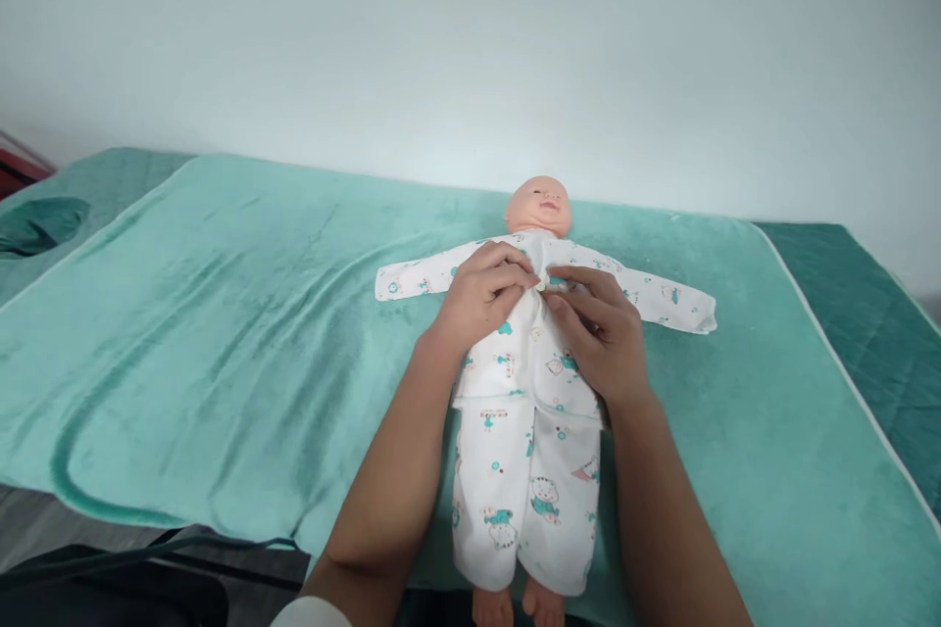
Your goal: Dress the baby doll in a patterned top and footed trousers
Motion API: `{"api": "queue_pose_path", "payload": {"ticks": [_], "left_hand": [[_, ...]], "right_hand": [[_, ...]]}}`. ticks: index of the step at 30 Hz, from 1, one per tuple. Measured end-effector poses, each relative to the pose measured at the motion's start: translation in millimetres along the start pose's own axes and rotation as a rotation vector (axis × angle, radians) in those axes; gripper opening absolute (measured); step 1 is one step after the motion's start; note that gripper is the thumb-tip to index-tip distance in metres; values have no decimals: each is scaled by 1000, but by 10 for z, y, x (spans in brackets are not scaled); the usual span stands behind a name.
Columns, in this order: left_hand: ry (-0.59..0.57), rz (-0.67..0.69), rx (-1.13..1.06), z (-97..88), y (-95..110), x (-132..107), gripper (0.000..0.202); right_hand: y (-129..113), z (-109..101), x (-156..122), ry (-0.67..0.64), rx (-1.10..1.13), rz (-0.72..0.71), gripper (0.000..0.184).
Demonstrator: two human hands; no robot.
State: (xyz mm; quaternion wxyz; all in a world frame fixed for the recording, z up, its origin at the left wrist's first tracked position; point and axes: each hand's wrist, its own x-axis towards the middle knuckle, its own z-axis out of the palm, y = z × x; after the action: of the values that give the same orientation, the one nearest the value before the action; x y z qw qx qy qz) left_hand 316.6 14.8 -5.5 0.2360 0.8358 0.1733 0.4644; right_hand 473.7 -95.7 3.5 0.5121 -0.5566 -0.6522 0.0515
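Observation:
A baby doll [539, 207] lies on its back, its head toward the wall and its bare feet toward me. It wears a white printed baby shirt [504, 360] with long sleeves spread to both sides, and matching trousers [494, 500]. At the chest, a pale button [542, 286] sits between my fingertips. From the left, my left hand [485, 289] pinches the shirt's front edge beside it. My right hand [604, 325] pinches the other side of the opening, thumb and forefinger at the button. Another button [536, 334] shows lower on the front.
A green plush blanket [221, 343] with wrinkles covers the bed under the doll. Darker green quilted fabric [845, 304] shows at the right. Behind stands a pale wall [441, 49]. A black item with straps [110, 588] is at the lower left, by the floor.

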Motion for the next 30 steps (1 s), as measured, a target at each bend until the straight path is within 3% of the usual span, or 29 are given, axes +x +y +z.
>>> {"api": "queue_pose_path", "payload": {"ticks": [8, 12, 16, 21, 26, 30], "left_hand": [[8, 83, 66, 15, -6, 6, 24], [11, 8, -15, 34, -9, 3, 23], [0, -43, 82, 52, 22, 19, 30], [-141, -36, 158, 64, 43, 45, 51], [-201, -157, 194, 77, 52, 39, 51], [-176, -184, 166, 87, 69, 56, 47]], "right_hand": [[-2, -13, 26, -61, -17, -18, 22], [1, 13, 20, -94, 25, 25, 23], [23, 22, 5, -59, 146, 133, 22], [61, 70, -16, 34, 152, 207, 30], [106, 87, -10, -62, 49, 246, 49], [151, 78, 39, -126, -17, 193, 48]]}}
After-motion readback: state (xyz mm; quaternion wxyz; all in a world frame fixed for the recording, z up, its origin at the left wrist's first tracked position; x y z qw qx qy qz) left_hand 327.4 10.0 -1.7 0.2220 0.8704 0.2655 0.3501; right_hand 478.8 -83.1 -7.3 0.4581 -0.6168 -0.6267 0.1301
